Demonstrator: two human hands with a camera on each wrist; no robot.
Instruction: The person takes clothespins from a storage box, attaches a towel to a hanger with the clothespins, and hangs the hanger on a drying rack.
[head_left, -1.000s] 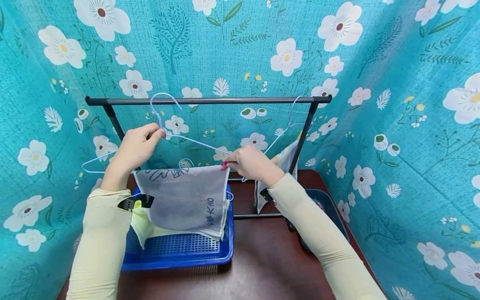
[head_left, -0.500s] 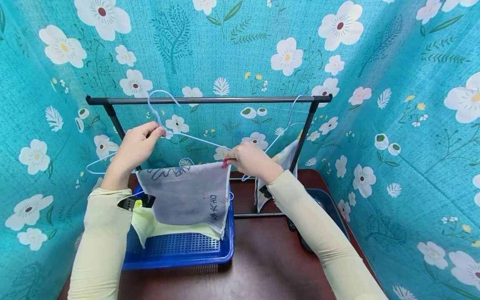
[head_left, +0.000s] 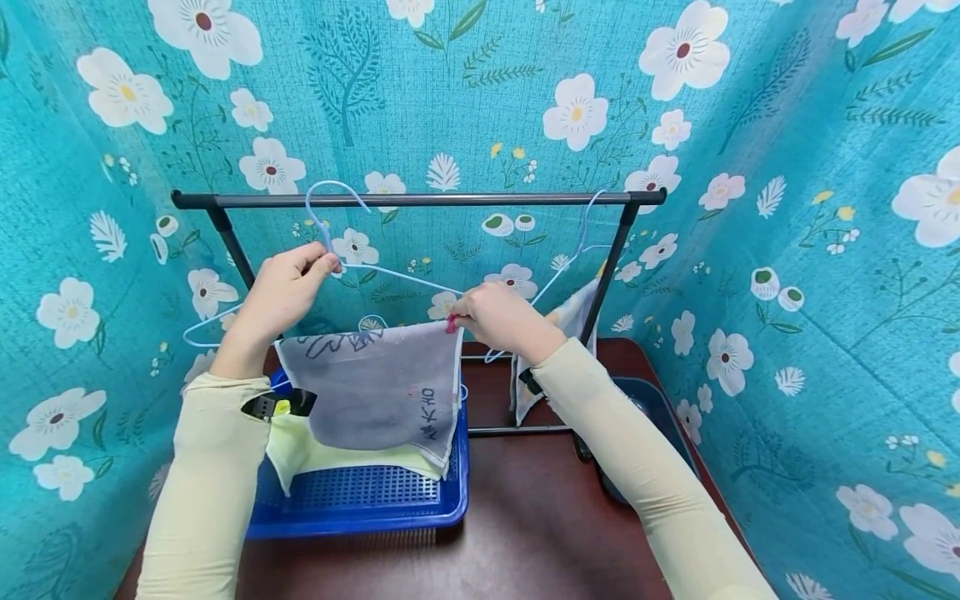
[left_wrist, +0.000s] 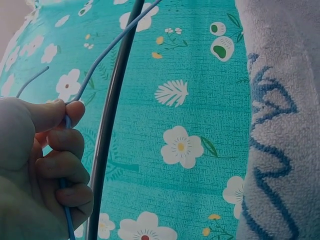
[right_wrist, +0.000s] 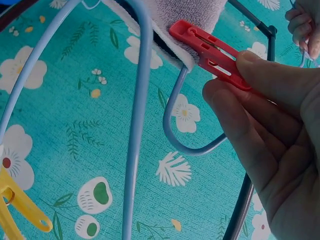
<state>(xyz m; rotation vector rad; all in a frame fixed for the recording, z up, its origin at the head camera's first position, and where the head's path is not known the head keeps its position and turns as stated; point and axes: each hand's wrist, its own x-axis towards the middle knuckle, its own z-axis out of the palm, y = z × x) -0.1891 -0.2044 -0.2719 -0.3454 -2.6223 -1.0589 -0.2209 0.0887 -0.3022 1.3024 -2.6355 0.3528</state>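
My left hand (head_left: 288, 287) grips a light blue wire hanger (head_left: 397, 275) just below its hook; the left wrist view shows the fingers curled round the wire (left_wrist: 102, 52). A grey towel (head_left: 367, 387) with dark lettering and pale edging hangs from the hanger's lower bar. At the towel's upper right corner, my right hand (head_left: 502, 317) pinches a red clothespin (right_wrist: 210, 52) between thumb and fingers. Its jaws sit over the towel corner beside the hanger's curved end (right_wrist: 192, 150). The hanger hook overlaps the rack's rail in the head view.
A black rack (head_left: 465, 200) stands behind, with a second hanger (head_left: 581, 233) and a pale cloth (head_left: 573, 321) at its right. Beneath the towel is a blue basket (head_left: 450, 517) with yellow cloth (head_left: 322, 458). A dark bin (head_left: 675, 417) stands right; a yellow clothespin (right_wrist: 25, 205) shows close by.
The left hand and the hanger have shifted slightly right, and the hook has swung a little. The towel has risen slightly. The right hand keeps its pinch on the clothespin.
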